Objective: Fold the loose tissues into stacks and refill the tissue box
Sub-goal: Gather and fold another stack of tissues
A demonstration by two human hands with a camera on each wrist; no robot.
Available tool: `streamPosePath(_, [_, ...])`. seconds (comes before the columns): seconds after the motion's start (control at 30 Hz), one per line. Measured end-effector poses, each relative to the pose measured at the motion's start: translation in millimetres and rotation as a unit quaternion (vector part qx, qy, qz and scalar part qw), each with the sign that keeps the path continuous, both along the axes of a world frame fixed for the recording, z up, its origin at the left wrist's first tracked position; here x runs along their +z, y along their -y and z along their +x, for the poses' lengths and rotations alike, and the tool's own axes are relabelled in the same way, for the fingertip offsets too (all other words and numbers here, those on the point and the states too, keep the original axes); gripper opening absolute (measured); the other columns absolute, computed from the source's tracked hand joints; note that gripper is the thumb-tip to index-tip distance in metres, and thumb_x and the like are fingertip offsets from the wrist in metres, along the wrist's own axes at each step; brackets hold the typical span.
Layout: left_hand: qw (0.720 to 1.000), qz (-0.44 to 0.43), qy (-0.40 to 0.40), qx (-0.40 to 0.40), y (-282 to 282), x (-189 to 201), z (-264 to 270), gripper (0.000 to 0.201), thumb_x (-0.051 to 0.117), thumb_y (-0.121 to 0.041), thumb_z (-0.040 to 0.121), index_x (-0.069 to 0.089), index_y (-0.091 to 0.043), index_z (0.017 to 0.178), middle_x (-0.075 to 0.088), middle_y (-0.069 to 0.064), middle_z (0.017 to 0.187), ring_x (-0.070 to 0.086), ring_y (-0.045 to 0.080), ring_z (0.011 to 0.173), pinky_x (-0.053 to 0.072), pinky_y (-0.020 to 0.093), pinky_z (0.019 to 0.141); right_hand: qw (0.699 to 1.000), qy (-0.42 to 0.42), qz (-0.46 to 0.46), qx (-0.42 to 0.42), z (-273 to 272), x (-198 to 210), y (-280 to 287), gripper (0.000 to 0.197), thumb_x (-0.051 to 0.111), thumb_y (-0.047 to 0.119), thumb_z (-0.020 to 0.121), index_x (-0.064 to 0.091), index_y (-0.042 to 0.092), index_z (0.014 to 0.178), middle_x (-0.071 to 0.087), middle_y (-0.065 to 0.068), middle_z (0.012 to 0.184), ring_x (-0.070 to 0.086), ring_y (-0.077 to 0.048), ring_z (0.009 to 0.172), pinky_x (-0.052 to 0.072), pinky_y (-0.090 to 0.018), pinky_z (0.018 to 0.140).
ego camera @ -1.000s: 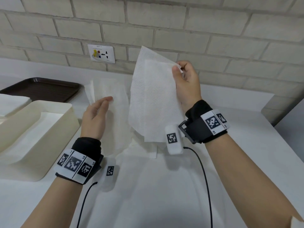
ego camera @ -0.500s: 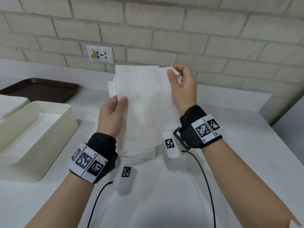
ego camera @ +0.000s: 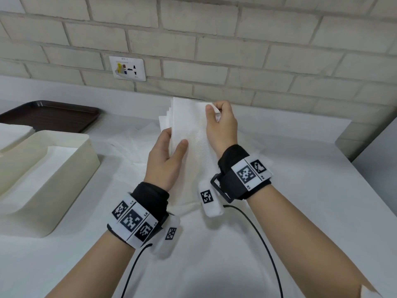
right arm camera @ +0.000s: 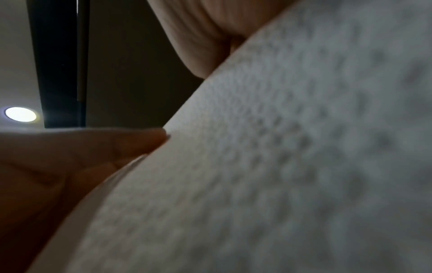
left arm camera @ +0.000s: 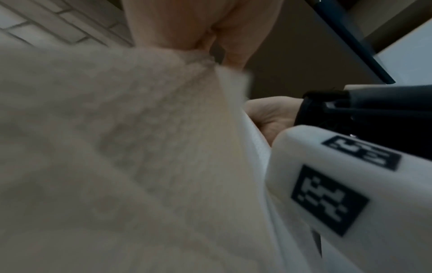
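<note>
White paper fills most of both wrist views, so little else can be read there. From the head view, a tissue [ego camera: 189, 134] is held upright above the table [ego camera: 300, 201], several layered edges showing at its upper left. Its top right corner is pinched by the right hand [ego camera: 221, 125], fingers curled over the edge; the fingertips themselves are hidden behind the paper. The left edge is gripped by the left hand [ego camera: 165, 155], thumb laid across the front and the other fingers out of sight behind the sheet. The lower part of the tissue is cut off by the wrists and bands.

In the left wrist view the tissue [left arm camera: 117, 147] is blurred and a finger of the left hand [left arm camera: 168, 24] is seen pressed against its top — how many sheets are held cannot be told. In the right wrist view the tissue [right arm camera: 280, 166] is met at its edge by the fingertips [right arm camera: 149, 138] of the left hand.

More loose tissues [ego camera: 133, 143] lie flat on the table behind the hands, hard to separate from the white surface. The tissue box [ego camera: 71, 168] stands open at the left, its near end cut off, white paper visible inside. A dark tray [ego camera: 53, 115] lies beyond it.
</note>
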State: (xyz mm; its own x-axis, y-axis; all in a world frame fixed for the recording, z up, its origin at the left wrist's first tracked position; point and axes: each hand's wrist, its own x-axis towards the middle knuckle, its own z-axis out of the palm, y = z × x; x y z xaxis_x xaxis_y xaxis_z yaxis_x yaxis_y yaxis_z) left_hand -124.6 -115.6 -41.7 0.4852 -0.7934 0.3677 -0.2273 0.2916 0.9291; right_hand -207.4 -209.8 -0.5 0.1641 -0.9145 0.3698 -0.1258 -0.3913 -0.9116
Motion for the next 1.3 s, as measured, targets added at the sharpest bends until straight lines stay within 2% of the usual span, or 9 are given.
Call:
streamPosePath(0.27, [0.999,0.006,0.018,0.029,-0.1,-4.9,4.5,0.040,0.053,-0.018,0.089,0.051,-0.009,0.128,0.056,0.005,0.127,0.052,0.019,0.121,0.039,0.041,0.106,0.996,-0.017,0.074,0.055,-23.0,-14.9,-3.2,0.011,0.055,0.025,0.091,0.047,0.017,0.090,0.052,0.003,0.094,0.047,-0.007,0.080,0.040,-0.008,0.067])
streamPosePath(0.37, [0.996,0.022,0.079,0.026,-0.9,-3.7,1.7,0.049,0.047,-0.021,0.085,0.046,-0.009,0.133,0.051,0.004,0.124,0.044,0.008,0.121,0.030,0.017,0.108,0.987,-0.013,0.135,0.092,-25.2,-20.8,-5.2,0.028,0.043,0.024,0.097,0.037,0.018,0.071,0.036,0.001,0.071,0.035,-0.011,0.065,0.034,-0.019,0.060])
streamPosePath(0.43, [0.992,0.027,0.118,0.020,-0.7,-2.1,0.3,0.057,0.042,-0.020,0.080,0.041,-0.013,0.137,0.046,-0.002,0.113,0.041,-0.011,0.104,0.024,-0.006,0.091,0.981,0.006,0.172,0.090,-24.7,-20.6,-7.0,0.031,0.040,0.026,0.098,0.034,0.017,0.069,0.031,0.000,0.070,0.031,-0.011,0.065,0.029,-0.024,0.061])
streamPosePath(0.63, [0.989,0.077,0.121,-0.017,-3.2,-4.7,3.9,0.060,0.045,0.001,0.091,0.021,-0.009,0.145,0.025,-0.005,0.143,0.015,-0.001,0.134,0.009,-0.004,0.100,0.971,0.027,0.227,0.075,-20.3,-14.1,2.3,0.012,0.042,0.033,0.097,0.042,0.022,0.102,0.048,0.003,0.094,0.046,-0.012,0.088,0.041,-0.027,0.081])
streamPosePath(0.77, [0.993,0.070,0.091,-0.034,-5.0,-6.7,4.4,0.066,0.044,-0.009,0.082,0.024,-0.008,0.145,0.030,0.008,0.147,0.021,0.015,0.141,0.014,0.022,0.114,0.974,0.053,0.212,0.058,-13.8,-12.4,7.6,0.024,0.038,0.023,0.098,0.053,0.018,0.081,0.047,-0.006,0.088,0.043,-0.017,0.082,0.039,-0.029,0.076])
streamPosePath(0.9, [0.998,0.058,0.025,-0.023,-5.0,-6.1,8.2,0.072,0.039,-0.010,0.068,0.034,-0.021,0.140,0.042,-0.005,0.136,0.036,0.010,0.131,0.026,0.031,0.114,0.971,0.087,0.220,0.039,-10.3,-10.0,10.1,0.020,0.041,0.027,0.096,0.056,0.016,0.089,0.048,-0.007,0.090,0.043,-0.018,0.073,0.033,-0.027,0.055])
streamPosePath(1.03, [0.998,0.046,-0.043,-0.005,-3.6,-1.3,17.1,0.074,0.041,-0.007,0.066,0.038,-0.020,0.138,0.046,0.008,0.138,0.044,0.025,0.127,0.037,0.050,0.106,0.970,-0.076,0.193,0.126,-9.0,-19.7,-2.0,0.052,0.038,0.060,0.088,0.048,0.015,0.113,0.052,0.003,0.109,0.052,-0.017,0.099,0.046,-0.033,0.078])
streamPosePath(1.17, [0.998,0.030,-0.052,-0.001,-2.5,6.7,17.1,0.075,0.046,-0.005,0.072,0.023,-0.020,0.142,0.037,-0.002,0.141,0.041,0.011,0.127,0.037,0.031,0.107,0.960,-0.154,0.144,0.187,-12.5,-26.8,-19.4,0.037,0.044,0.028,0.095,0.041,0.011,0.128,0.054,-0.001,0.126,0.053,-0.018,0.115,0.042,-0.038,0.102])
streamPosePath(1.3, [0.996,0.071,-0.051,0.006,-1.1,0.8,18.7,0.087,0.062,-0.005,0.085,0.002,-0.021,0.146,0.039,-0.004,0.136,0.045,0.009,0.119,0.037,0.025,0.100,0.969,-0.094,0.146,0.177,-16.5,-23.5,-27.2,0.026,0.036,0.018,0.098,0.032,0.012,0.123,0.050,0.000,0.119,0.053,-0.017,0.107,0.046,-0.032,0.093])
